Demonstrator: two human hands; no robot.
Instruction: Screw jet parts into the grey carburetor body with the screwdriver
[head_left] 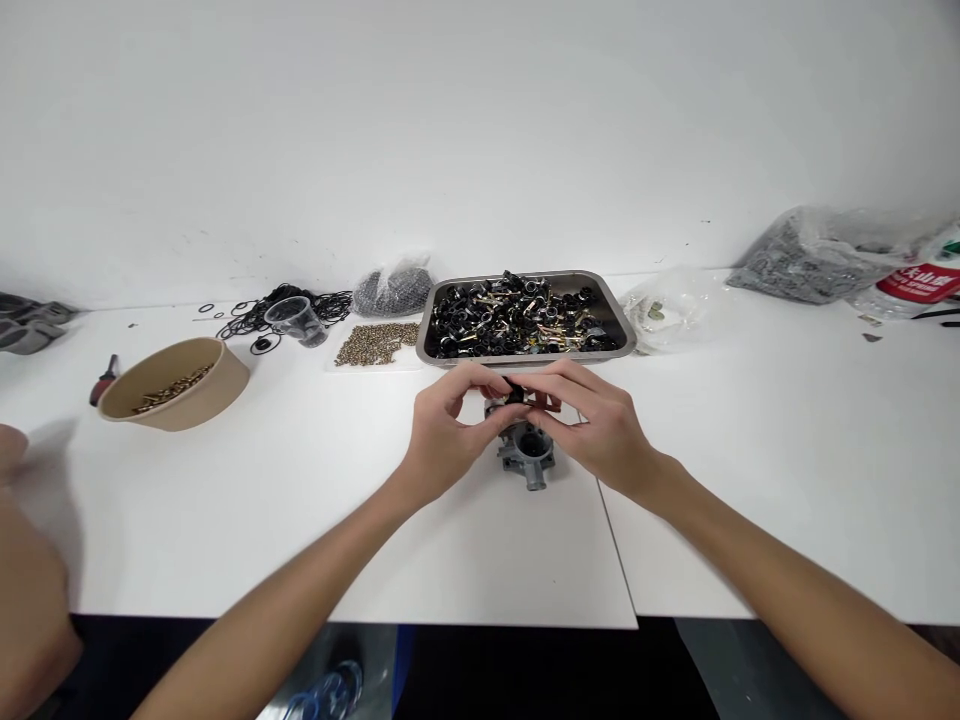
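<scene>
A grey cast-metal carburetor body (526, 450) sits on the white table (300, 480) right in front of me, just near the seam where two tabletops meet, with a round bore facing up and a short stub pointing toward me. Over its far top edge I pinch a small black part (515, 394) between the fingertips of both hands; it is too small and too covered to name more exactly. My left hand (448, 425) curls in from the left, thumb and forefinger closed on that part, the heel of the hand resting beside the casting. My right hand (592, 420) comes in from the right, fingers bent and closed on the same part, covering the casting's upper right side.

Just beyond my hands stands a metal tray (622, 335) heaped with black rings and brass-coloured fittings. To its left a spread of small brass pieces (377, 343) lies on the table, and behind that a clear bag of dark small parts (392, 290). Further left are a clear plastic cup (298, 320) among a tangle of black O-rings (247, 318), a tan paper bowl (176, 385) holding brass pieces, and a red-handled tool (103, 380) beside it. Right of the tray lies a crumpled clear bag (671, 305); well off to the right, a large bag of grey parts (814, 255). Another person's arm (26, 590) shows at the left edge.
</scene>
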